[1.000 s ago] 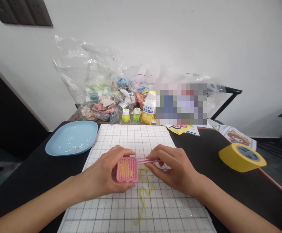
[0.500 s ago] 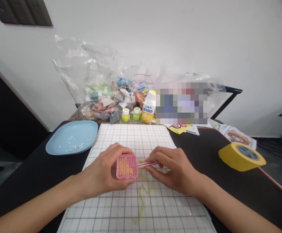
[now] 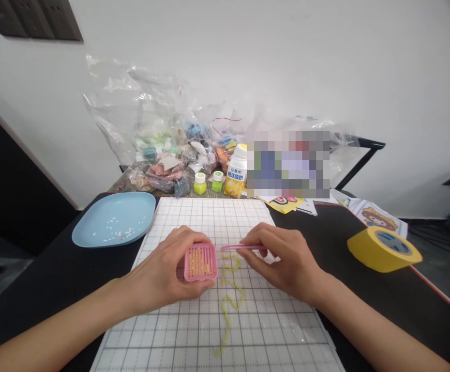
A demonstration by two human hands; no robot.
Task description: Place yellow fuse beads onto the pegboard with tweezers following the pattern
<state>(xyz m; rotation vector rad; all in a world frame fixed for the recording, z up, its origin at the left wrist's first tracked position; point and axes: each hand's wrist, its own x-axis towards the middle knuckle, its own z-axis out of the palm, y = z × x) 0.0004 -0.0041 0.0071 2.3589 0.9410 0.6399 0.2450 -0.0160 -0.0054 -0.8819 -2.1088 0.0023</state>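
Observation:
My left hand (image 3: 174, 266) grips a small pink grooved tray (image 3: 210, 268) by its edges, tilted toward me above the gridded board (image 3: 163, 330). Yellow beads (image 3: 196, 262) lie in rows in several of its grooves; the grooves on the right hold few. In my right hand (image 3: 281, 258) is a pair of pink tweezers (image 3: 233, 248), pinched between thumb and fingers. Their tips point left, just off the tray's right side. Whether the tips hold a bead is too small to tell. A wavy yellow-green line of beads (image 3: 228, 320) runs down the board between my hands.
At left, a light-blue plate (image 3: 89, 219) carries scattered white beads. Two small green-yellow jars (image 3: 200, 185), a yogurt bottle (image 3: 236, 173) and bagged beads (image 3: 166, 173) stand behind the board. A roll of yellow tape (image 3: 372, 253) lies right, near paper cards (image 3: 380, 217).
The tweezers have drawn back from the tray's lower right groove, moving up and to the right with my right hand. The tray stays in my left hand, nearly unmoved.

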